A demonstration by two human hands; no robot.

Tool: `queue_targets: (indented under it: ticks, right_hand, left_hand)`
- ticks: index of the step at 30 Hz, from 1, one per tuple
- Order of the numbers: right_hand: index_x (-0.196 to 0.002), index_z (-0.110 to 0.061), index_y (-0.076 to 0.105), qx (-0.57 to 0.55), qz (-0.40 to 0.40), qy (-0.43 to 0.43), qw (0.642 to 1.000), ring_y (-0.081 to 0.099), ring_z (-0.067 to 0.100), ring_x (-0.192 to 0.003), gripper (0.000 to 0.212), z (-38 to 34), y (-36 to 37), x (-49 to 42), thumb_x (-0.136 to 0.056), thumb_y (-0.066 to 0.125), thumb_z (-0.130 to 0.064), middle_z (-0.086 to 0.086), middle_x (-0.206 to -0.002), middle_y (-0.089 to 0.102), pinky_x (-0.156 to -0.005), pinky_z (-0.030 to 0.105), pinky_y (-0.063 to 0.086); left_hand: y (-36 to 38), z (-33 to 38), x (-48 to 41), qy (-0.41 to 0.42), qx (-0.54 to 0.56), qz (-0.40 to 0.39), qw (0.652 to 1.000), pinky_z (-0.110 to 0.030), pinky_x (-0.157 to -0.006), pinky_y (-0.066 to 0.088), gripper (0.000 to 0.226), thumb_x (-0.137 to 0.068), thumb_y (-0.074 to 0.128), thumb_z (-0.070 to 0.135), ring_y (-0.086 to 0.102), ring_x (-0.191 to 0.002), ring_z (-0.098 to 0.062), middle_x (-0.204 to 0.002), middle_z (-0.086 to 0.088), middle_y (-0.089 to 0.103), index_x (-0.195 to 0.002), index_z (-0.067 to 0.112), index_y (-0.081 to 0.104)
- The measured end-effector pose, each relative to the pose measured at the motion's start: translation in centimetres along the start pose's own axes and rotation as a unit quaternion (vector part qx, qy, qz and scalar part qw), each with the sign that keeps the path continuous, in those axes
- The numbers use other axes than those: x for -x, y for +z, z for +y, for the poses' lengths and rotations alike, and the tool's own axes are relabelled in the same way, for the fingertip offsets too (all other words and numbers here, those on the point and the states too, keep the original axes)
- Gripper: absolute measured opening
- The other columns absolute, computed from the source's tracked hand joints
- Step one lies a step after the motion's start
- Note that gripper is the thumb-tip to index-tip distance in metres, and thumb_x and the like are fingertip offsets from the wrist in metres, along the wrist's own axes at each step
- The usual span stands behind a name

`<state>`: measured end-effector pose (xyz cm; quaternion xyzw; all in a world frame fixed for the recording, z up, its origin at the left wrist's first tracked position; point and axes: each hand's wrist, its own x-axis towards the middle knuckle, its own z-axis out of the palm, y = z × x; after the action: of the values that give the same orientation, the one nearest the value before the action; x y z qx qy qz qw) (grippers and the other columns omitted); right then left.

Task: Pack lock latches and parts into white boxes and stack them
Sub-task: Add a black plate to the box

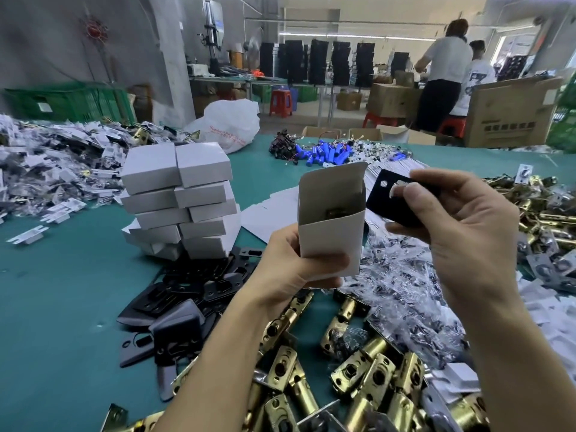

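While your left hand [307, 269] grips the white box [332, 219] upright, mouth open, your right hand [464, 226] pinches the black plate [396, 204] just beside it, angled for insertion; latch already inside.

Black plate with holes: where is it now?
Head view, right of centre: the black plate is pinched in the right hand, beside the open white box the left hand holds.
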<state>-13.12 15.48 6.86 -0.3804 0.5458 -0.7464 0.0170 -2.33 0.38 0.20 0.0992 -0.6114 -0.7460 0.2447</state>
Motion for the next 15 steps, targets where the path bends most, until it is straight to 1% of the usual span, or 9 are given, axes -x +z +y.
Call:
queue_targets:
  ticks: [3, 5, 7, 9, 10, 11, 12, 14, 15]
  right_hand:
    - [-0.096, -0.019, 0.068, 0.015, -0.010, -0.030, 0.999, 0.074, 0.018, -0.089, 0.013, -0.4, -0.1, -0.1, -0.083, 0.068, -0.018, -0.001, -0.090, 0.077, -0.071, 0.027, 0.060]
    - [-0.096, -0.019, 0.068, 0.010, -0.023, -0.063, 0.998, 0.073, 0.016, -0.090, 0.013, -0.9, -0.3, -0.2, -0.083, 0.068, -0.016, -0.004, -0.090, 0.076, -0.080, 0.024, 0.057]
    - [-0.097, -0.020, 0.068, 0.019, -0.042, -0.100, 0.994, 0.072, 0.017, -0.090, 0.014, -1.5, -0.4, -0.1, -0.083, 0.069, -0.016, -0.005, -0.092, 0.075, -0.083, 0.024, 0.056]
    - [-0.097, -0.021, 0.068, 0.053, -0.061, -0.131, 0.988, 0.067, 0.025, -0.084, 0.015, -1.9, -0.5, -0.1, -0.082, 0.071, -0.018, -0.005, -0.093, 0.072, -0.077, 0.028, 0.054]
    - [-0.096, -0.021, 0.069, 0.079, -0.070, -0.147, 0.984, 0.060, 0.031, -0.080, 0.015, -2.0, -0.5, -0.1, -0.081, 0.072, -0.019, -0.002, -0.094, 0.069, -0.071, 0.031, 0.051]
    - [-0.096, -0.022, 0.069, 0.100, -0.081, -0.158, 0.979, 0.056, 0.034, -0.077, 0.016, -2.1, -0.4, -0.1, -0.081, 0.073, -0.019, 0.001, -0.094, 0.068, -0.067, 0.033, 0.048]
    - [-0.095, -0.022, 0.069, 0.104, -0.091, -0.162, 0.977, 0.058, 0.031, -0.076, 0.017, -2.2, -0.2, 0.0, -0.080, 0.073, -0.019, 0.002, -0.093, 0.068, -0.065, 0.030, 0.048]
    - [-0.095, -0.020, 0.069, 0.077, -0.113, -0.152, 0.979, 0.065, 0.012, -0.073, 0.019, -2.3, 0.2, 0.2, -0.078, 0.074, -0.015, -0.003, -0.088, 0.071, -0.066, 0.017, 0.051]
    - [-0.095, -0.018, 0.070, 0.076, -0.119, -0.149, 0.979, 0.065, 0.005, -0.070, 0.019, -2.2, 0.4, 0.2, -0.077, 0.074, -0.013, -0.004, -0.085, 0.071, -0.066, 0.014, 0.051]
  left_hand:
    - [0.2, 0.0, 0.0, 0.005, 0.006, -0.016, 1.000, -0.045, -0.073, 0.062, 0.039, -0.065, 0.084, 0.001, 0.073, -0.089, -0.027, -0.097, -0.006, 0.075, -0.096, 0.023, 0.079]
    - [0.3, -0.1, 0.0, 0.006, 0.007, -0.018, 1.000, -0.044, -0.072, 0.062, 0.037, -0.064, 0.084, 0.000, 0.072, -0.089, -0.027, -0.095, -0.005, 0.075, -0.093, 0.021, 0.079]
    - [0.3, -0.3, 0.0, 0.009, 0.006, -0.014, 1.000, -0.042, -0.071, 0.063, 0.034, -0.063, 0.084, -0.001, 0.072, -0.089, -0.026, -0.093, -0.005, 0.075, -0.092, 0.016, 0.079]
    - [0.2, -0.3, -0.1, 0.014, 0.005, -0.011, 1.000, -0.040, -0.070, 0.063, 0.033, -0.064, 0.084, -0.002, 0.071, -0.088, -0.026, -0.091, -0.005, 0.074, -0.093, 0.013, 0.077]
    - [0.3, -0.3, -0.1, 0.018, 0.003, -0.010, 1.000, -0.039, -0.070, 0.062, 0.033, -0.064, 0.084, -0.002, 0.071, -0.087, -0.025, -0.090, -0.005, 0.074, -0.093, 0.012, 0.077]
    - [0.3, -0.3, -0.1, 0.020, -0.003, -0.008, 1.000, -0.038, -0.069, 0.062, 0.034, -0.064, 0.084, -0.002, 0.071, -0.086, -0.025, -0.090, -0.005, 0.074, -0.094, 0.011, 0.076]
    - [0.3, -0.4, -0.1, 0.022, -0.011, -0.005, 1.000, -0.037, -0.069, 0.061, 0.035, -0.063, 0.085, -0.001, 0.071, -0.085, -0.024, -0.089, -0.005, 0.074, -0.095, 0.010, 0.076]
    - [0.3, -0.6, -0.2, 0.020, -0.031, 0.007, 0.999, -0.036, -0.069, 0.060, 0.038, -0.063, 0.086, 0.001, 0.071, -0.083, -0.024, -0.089, -0.006, 0.074, -0.099, 0.003, 0.073]
    - [0.2, -0.7, -0.3, 0.018, -0.040, 0.014, 0.999, -0.036, -0.069, 0.060, 0.041, -0.063, 0.087, 0.003, 0.071, -0.082, -0.023, -0.089, -0.007, 0.074, -0.101, 0.000, 0.072]
